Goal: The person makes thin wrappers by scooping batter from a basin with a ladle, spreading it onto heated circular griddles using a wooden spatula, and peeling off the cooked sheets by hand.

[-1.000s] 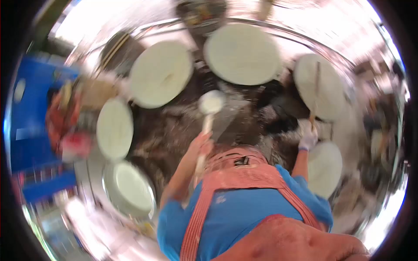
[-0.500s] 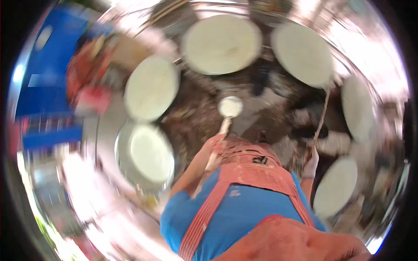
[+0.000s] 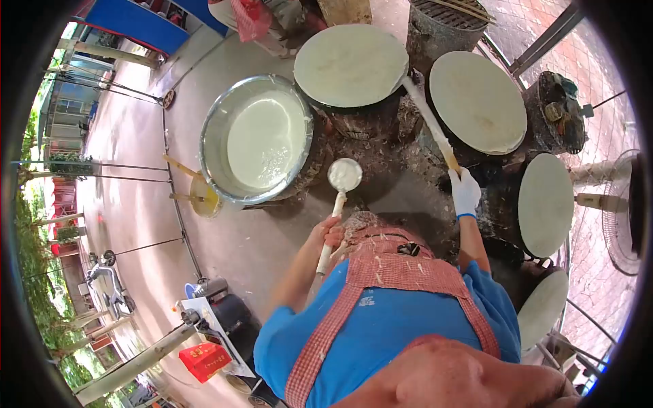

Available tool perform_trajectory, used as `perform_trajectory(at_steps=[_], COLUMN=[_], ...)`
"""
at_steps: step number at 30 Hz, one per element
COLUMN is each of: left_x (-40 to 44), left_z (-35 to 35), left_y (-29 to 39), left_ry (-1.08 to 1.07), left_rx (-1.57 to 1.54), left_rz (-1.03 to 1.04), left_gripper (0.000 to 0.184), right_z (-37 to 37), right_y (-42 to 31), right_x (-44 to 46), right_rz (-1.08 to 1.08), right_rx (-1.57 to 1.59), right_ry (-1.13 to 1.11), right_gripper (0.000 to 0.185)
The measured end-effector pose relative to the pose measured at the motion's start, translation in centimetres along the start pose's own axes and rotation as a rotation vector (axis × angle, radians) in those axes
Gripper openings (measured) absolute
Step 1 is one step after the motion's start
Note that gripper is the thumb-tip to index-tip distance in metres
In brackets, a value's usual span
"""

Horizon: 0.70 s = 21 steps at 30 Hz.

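My left hand, bare, is closed round the pale handle of a ladle. The ladle's round bowl holds white batter and hangs in front of my apron. In my white-gloved right hand is a long wooden spreader stick, coated with batter along its far part. Its far end reaches the right edge of a round griddle covered by a pale sheet of batter. Left of the ladle stands a large metal basin of white batter.
More batter-covered griddles curve round on the right, including a side griddle. A small yellowish bucket with sticks stands beside the basin. A caged fan is at far right. Another person stands beyond the griddles.
My view has swung left, so basin and griddles appear shifted clockwise. The spreader stick now reaches up and left to a different griddle. Both hands keep their holds.
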<state>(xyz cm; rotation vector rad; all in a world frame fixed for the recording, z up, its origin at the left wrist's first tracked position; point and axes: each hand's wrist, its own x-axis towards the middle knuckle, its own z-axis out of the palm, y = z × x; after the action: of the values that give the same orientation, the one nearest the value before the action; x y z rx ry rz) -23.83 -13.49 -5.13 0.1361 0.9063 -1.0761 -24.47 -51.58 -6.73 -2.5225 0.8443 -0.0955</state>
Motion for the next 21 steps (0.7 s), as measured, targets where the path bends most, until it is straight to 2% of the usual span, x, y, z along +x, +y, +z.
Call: perform_trajectory(at_steps=[1, 4, 8, 11, 12, 13, 14, 16, 18, 21], left_x=[-0.7, -1.9, -2.9, -3.1, -3.0, -3.0, -3.3, -4.0, -4.5, -4.8], left_z=[-0.2, -1.8, -1.5, -1.4, -1.6, -1.8, -1.4, -0.3, -0.2, -1.4], left_y=[0.2, 1.7, 5.3, 8.3, 9.3, 10.0, 10.3, 10.9, 10.9, 10.2], left_ry=[-0.003, -0.057, 0.002, -0.057, -0.030, 0.001, -0.004, -0.001, -0.003, -0.006], left_rx=[-0.113, -0.157, -0.069, -0.126, -0.092, -0.058, -0.062, 0.086, 0.118, 0.100], left_rz=[-0.002, 0.042, 0.112, 0.020, 0.037, 0.055, 0.056, 0.094, 0.134, 0.157], left_gripper=[0.012, 0.016, 0.015, 0.007, 0.009, 0.019, 0.019, 0.006, 0.008, 0.010], right_z=[0.1, 0.6, 2.5, 5.0, 6.2, 7.1, 8.0, 9.4, 10.2, 13.1], right_y=[-0.3, -0.4, -3.7, -8.2, -9.4, -10.9, -12.6, -16.4, -19.8, -22.4], right_x=[-0.2, -2.1, -2.5, -0.2, 0.9, 1.7, 2.6, 4.2, 6.2, 9.6], right_rz=[0.002, -0.218, -0.328, -0.388, -0.400, -0.403, -0.447, -0.495, -0.510, -0.913], right_rx=[-0.008, -0.162, -0.133, -0.133, -0.148, -0.153, -0.138, -0.120, -0.322, -0.365], right_ry=[-0.005, -0.022, -0.053, -0.084, -0.084, -0.087, -0.065, -0.033, -0.197, -0.077], right_gripper=[0.036, 0.035, 0.036, 0.036, 0.039, 0.039, 0.040, 0.041, 0.041, 0.043])
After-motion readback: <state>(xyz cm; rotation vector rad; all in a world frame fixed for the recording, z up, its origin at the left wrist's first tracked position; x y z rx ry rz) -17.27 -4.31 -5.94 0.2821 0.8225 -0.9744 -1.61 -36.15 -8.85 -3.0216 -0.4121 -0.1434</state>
